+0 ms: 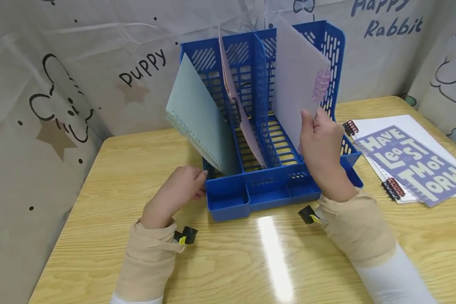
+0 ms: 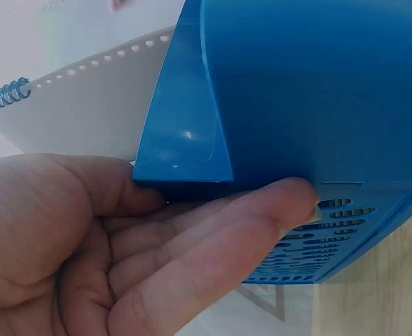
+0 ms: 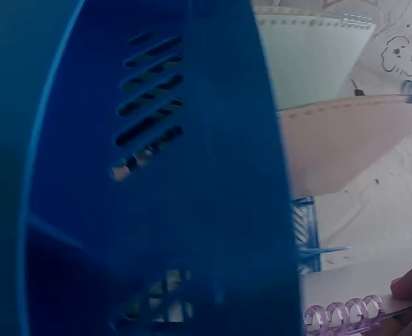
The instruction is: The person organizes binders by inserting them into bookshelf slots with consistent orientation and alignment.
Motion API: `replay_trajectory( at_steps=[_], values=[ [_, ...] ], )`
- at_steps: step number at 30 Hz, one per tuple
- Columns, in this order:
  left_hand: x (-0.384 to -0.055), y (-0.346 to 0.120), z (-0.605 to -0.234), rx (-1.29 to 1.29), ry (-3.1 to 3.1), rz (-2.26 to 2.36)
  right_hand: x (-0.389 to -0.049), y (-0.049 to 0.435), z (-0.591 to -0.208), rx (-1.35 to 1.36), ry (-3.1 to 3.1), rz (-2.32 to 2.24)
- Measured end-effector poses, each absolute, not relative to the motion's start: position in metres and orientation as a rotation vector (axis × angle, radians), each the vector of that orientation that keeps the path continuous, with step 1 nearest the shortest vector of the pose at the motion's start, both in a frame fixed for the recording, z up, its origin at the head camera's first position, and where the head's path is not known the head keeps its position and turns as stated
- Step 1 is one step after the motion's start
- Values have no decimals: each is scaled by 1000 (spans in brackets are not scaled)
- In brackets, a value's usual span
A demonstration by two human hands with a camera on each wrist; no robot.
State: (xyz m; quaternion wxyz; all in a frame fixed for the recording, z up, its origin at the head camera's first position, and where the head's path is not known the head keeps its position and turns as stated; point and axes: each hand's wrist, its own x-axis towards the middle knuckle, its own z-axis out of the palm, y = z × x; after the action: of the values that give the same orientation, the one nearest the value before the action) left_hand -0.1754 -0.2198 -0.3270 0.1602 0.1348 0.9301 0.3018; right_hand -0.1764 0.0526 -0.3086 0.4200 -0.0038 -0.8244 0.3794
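My right hand [image 1: 323, 147] grips the lower front edge of a pale lilac loose-leaf notebook [image 1: 296, 80] with purple binder rings. The notebook stands upright in the right part of a blue desk file rack [image 1: 229, 213]. At the rack's front left corner, my left hand [image 1: 180, 185] pinches the edge; the left wrist view shows the thumb and fingers [image 2: 213, 259] around the blue plastic. A mint-green notebook [image 1: 199, 114] leans left in the leftmost slot. One slot over stands a thin pink notebook [image 1: 251, 137] with dark rings.
Right of the rack lie white punched sheets [image 1: 399, 122] with red and black binder rings [image 1: 393, 188]. A purple lettered cover [image 1: 414, 162] rests on them. A printed cloth [image 1: 137, 42] hangs behind the wooden table [image 1: 110, 236]. Small compartments line the rack's front.
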Motion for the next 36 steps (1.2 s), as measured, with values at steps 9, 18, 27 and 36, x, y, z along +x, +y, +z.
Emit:
replay_trajectory(
  at_steps=[9,18,27,36],
  values=[
    [-176,-220,-328,382,2665,853,-191,47,-325,67,-2206,893],
    [-176,-220,-329,397,2669,858,-195,43,-335,31,-2463,829],
    [-176,-221,-328,387,2664,863,-191,46,-325,25,-2817,659],
    [-175,-221,-328,373,2648,872,-187,50,-321,133,-3052,470]
  ],
)
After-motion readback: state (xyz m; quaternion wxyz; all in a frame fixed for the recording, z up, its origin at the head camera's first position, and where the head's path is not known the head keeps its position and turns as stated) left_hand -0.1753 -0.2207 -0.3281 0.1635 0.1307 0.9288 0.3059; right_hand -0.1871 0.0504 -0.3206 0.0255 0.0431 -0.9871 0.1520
